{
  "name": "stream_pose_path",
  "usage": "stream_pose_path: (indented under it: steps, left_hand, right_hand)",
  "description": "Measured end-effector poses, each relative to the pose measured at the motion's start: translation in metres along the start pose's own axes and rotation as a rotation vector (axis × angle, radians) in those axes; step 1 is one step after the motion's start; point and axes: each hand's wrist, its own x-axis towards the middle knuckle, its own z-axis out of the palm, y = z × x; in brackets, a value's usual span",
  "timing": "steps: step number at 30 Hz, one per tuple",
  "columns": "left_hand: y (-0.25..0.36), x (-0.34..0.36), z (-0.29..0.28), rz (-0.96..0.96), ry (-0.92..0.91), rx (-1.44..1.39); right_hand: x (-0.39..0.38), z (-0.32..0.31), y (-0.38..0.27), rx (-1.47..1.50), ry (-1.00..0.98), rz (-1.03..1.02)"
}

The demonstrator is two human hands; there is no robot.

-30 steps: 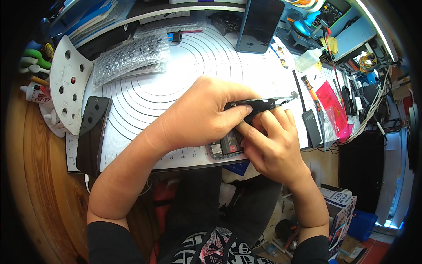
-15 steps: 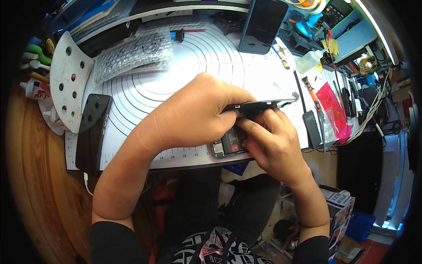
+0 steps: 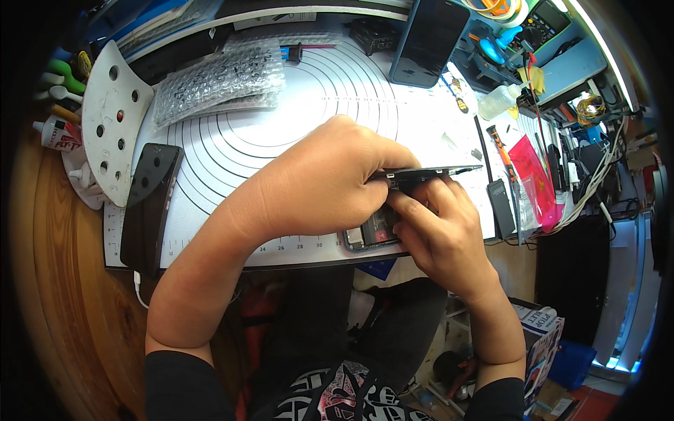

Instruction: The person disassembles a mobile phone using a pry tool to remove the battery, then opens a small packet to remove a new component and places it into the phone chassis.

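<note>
My left hand is closed on the left end of a thin black phone screen panel, thumb and fingers pinching it. The panel is tilted up on edge above an opened phone body, which lies at the front edge of the mat with its dark battery and inner parts showing. My right hand has its fingers bent in under the raised panel, over the phone body. Its fingertips are hidden there, so what they hold or press cannot be made out.
The white ringed mat carries bubble-wrap pouches. A dark phone lies left beside a white perforated holder. A blue-edged phone stands at the back. Rightward are an orange-black screwdriver, a pink bag and a clear bottle.
The whole view has shifted slightly, with the mat and its objects a little further right. Both hands keep nearly the same pose, and the screen panel stays raised.
</note>
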Motion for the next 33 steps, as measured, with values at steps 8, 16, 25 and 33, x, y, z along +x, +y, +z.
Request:
stream_pose_path:
  steps: [8,16,25,33]
  left_hand:
    - [0.000,0.000,0.001,0.014,0.000,0.040]
    - [0.003,-0.001,0.002,0.010,-0.011,0.093]
    - [0.002,-0.001,0.004,0.005,0.011,0.082]
    - [0.001,-0.001,0.004,-0.002,0.045,0.082]
  right_hand:
    - [-0.001,0.003,-0.004,-0.091,0.004,-0.022]
    - [-0.001,0.003,-0.002,-0.027,0.024,-0.022]
    - [-0.006,0.011,0.005,0.213,0.141,0.113]
    - [-0.008,0.008,0.004,0.174,0.099,0.070]
